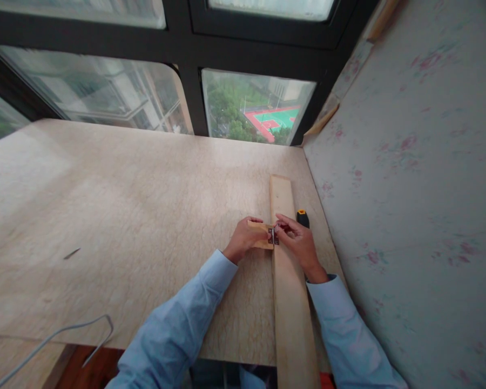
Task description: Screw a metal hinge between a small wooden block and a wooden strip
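Note:
A long pale wooden plank (287, 292) lies on the marbled tabletop (125, 216), running from the front edge toward the window. My left hand (243, 237) is closed around a small wooden block (261, 233) pressed against the plank's left side. A small metal hinge (272, 236) sits where the block meets the plank. My right hand (297, 243) rests on the plank with its fingers pinched at the hinge. Both arms wear light blue sleeves.
A black-and-orange tool handle (303, 217) lies just right of the plank, by the floral wall (409, 189). A small dark sliver (72, 253) lies on the tabletop at left. A bent grey wire (65, 332) hangs past the front edge. Windows run along the back.

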The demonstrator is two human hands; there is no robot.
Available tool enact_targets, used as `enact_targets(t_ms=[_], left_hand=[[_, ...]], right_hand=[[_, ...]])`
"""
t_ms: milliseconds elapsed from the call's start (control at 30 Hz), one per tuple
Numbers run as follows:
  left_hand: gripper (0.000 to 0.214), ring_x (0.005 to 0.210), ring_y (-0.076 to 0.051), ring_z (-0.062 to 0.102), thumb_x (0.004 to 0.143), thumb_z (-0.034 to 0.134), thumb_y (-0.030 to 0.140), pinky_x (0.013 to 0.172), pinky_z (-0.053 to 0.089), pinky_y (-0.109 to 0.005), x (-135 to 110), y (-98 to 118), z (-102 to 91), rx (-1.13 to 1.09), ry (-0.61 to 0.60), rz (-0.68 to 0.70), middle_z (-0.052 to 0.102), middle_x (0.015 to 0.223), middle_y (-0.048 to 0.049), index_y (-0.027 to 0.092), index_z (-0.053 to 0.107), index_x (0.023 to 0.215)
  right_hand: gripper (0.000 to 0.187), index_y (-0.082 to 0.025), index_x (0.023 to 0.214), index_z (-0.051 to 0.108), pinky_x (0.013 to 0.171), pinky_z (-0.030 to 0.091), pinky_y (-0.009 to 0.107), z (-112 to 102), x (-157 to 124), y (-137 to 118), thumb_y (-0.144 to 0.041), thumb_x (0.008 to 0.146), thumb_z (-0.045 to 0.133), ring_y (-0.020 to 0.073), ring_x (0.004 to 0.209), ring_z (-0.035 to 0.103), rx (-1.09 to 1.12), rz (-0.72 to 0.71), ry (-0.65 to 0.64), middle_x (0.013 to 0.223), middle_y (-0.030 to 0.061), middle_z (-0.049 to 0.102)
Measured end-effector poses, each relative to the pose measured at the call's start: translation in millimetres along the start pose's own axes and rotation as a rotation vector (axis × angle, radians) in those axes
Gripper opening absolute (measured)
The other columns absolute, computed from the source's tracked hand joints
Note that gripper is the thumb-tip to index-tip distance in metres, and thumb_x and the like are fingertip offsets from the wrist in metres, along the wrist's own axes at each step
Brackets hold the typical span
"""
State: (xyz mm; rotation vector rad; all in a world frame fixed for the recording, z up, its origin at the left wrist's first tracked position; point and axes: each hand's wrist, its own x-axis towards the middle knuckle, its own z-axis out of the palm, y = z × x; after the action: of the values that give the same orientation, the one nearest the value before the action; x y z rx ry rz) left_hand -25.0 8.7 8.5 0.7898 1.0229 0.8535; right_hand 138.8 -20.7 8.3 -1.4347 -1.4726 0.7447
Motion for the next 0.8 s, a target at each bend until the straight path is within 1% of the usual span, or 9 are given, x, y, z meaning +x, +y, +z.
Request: enact_targets(t_ms=[167,300,500,667,800], left_hand=[[0.051,0.064,-0.015,0.062,0.048,0.082,0.015,0.058,0.049,-0.025,1.5,-1.7,-1.1,0.012,0.004,-0.006,0.067,0.077,-0.0034,0.012,0.056,0.093],[0.051,0.064,-0.015,0.063,0.049,0.083,0.015,0.059,0.049,-0.026,2.3,-3.4,-1.2,0.015,0.008,-0.010,0.067,0.077,-0.0035,0.012,0.057,0.092],[0.051,0.065,-0.015,0.063,0.049,0.083,0.017,0.060,0.050,-0.026,2.3,-3.5,-1.8,-0.010,-0.002,-0.005,0.068,0.079,-0.0052,0.012,0.057,0.092],[0.050,0.065,-0.015,0.063,0.050,0.084,0.020,0.060,0.050,-0.026,2.8,-3.3,-1.1,-0.022,-0.002,-0.005,0.067,0.077,-0.0040,0.011,0.057,0.091],[0.048,0.063,-0.014,0.062,0.048,0.084,0.017,0.059,0.050,-0.024,3.2,-3.0,-1.0,0.004,-0.005,0.003,0.067,0.076,-0.0031,0.011,0.059,0.089]], right_hand=[[0.043,-0.014,0.117,0.068,0.075,0.055,0.033,0.4,-0.4,-0.6,-0.035,0.081,0.059,0.0186,0.079,0.068,-0.052,-0.018,0.001,0.092,0.0091,0.074],[0.038,-0.014,0.113,0.070,0.078,0.056,0.034,1.4,-1.1,1.5,-0.035,0.082,0.059,0.0198,0.082,0.069,-0.064,-0.030,-0.018,0.094,0.0095,0.074],[0.033,-0.017,0.109,0.072,0.078,0.056,0.035,1.8,-2.1,2.6,-0.034,0.085,0.058,0.0202,0.083,0.069,-0.086,-0.046,-0.049,0.096,0.0090,0.074],[0.030,-0.019,0.108,0.072,0.078,0.054,0.034,-0.3,-1.4,2.4,-0.032,0.085,0.057,0.0200,0.085,0.068,-0.135,-0.108,-0.076,0.096,0.0082,0.073],[0.025,-0.022,0.103,0.073,0.081,0.053,0.036,-2.5,-1.3,1.3,-0.031,0.087,0.056,0.0212,0.090,0.066,-0.173,-0.148,-0.097,0.098,0.0079,0.073]])
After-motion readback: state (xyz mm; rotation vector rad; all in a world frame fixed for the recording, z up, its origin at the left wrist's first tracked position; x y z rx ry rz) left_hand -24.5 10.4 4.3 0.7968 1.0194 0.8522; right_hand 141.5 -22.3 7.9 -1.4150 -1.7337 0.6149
